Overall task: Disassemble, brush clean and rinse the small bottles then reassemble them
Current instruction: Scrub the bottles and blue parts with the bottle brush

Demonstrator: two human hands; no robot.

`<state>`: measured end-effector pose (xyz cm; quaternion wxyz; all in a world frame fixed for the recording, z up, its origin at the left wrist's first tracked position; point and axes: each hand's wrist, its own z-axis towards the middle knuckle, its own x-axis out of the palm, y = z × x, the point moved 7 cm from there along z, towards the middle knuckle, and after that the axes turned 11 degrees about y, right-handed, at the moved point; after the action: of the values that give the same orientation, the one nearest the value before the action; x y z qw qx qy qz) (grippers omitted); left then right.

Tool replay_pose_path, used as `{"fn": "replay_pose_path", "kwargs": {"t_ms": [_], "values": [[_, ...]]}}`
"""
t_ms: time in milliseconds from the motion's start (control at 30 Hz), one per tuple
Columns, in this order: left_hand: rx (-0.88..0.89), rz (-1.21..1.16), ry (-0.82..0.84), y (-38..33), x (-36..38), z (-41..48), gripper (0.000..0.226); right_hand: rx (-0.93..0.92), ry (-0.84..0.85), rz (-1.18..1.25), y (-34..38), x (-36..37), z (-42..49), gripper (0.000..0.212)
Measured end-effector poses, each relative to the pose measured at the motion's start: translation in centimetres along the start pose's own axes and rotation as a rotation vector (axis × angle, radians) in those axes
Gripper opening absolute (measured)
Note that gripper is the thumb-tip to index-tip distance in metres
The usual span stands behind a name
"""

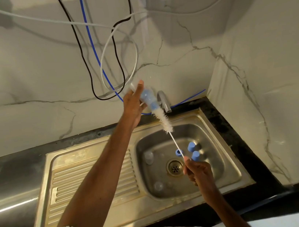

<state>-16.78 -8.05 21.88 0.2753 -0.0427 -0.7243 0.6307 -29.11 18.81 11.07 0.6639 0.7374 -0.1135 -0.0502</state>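
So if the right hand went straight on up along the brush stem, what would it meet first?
The right hand would probably meet the bottle in the left hand, where the brush enters. The blue ring cap overlaps the stem but seems to lie lower; depth is unclear.

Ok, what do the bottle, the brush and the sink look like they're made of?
Bottle: looks like clear plastic, see-through with a blue part showing inside; could be glass. Brush: white, fuzzy bristles on a thin white stem, likely nylon over wire or plastic. Sink: stainless steel by its brushed grey sheen, stained yellowish along the rim.
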Motion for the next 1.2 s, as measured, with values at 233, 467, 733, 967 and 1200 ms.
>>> {"fn": "replay_pose_path", "kwargs": {"t_ms": [233, 467, 733, 967, 1200], "values": [[0.072, -0.262, 0.043, -0.1, -0.2, 0.0, 0.058, 0.08, 0.077, 0.094, -1.2, 0.6, -0.5, 0.051], [0.07, -0.327, 0.118, 0.4, 0.2, 0.0, 0.062, 0.081, 0.097, 0.1, -1.0, 0.3, 0.0, 0.058], [0.017, -0.335, 0.058, 1.6, -0.3, -0.3, 0.04, 0.122, 0.167, 0.16, -1.4, 0.5, 0.2, 0.055], [-0.086, -0.499, 0.099, 3.8, 1.1, -1.7, 0.047, 0.172, 0.16, 0.132, -1.6, 0.7, 0.8, 0.055], [-0.044, -0.202, 0.174, 1.5, 2.1, -1.0, 0.041, 0.208, 0.105, 0.035, -1.7, 0.7, 0.4, 0.055]]}}
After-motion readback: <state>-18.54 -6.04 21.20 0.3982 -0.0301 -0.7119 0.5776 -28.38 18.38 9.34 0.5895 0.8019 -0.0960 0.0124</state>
